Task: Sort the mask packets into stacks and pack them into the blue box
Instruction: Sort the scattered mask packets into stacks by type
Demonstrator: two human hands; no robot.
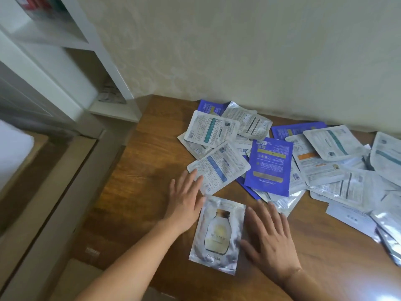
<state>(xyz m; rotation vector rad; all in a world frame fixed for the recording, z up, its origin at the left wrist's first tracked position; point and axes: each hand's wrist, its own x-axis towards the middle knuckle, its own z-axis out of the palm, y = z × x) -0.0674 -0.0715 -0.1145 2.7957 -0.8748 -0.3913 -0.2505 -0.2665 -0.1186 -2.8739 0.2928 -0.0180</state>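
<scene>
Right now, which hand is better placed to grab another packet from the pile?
Probably the left hand: its fingertips already overlap the pile's nearest white packet. The right hand lies flat beside the bottle packet.

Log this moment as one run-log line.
stage: sorting | left hand: open, flat beside bottle-print packet | right hand: open, at its other edge | pile: unsorted | blue box: not in view
</scene>
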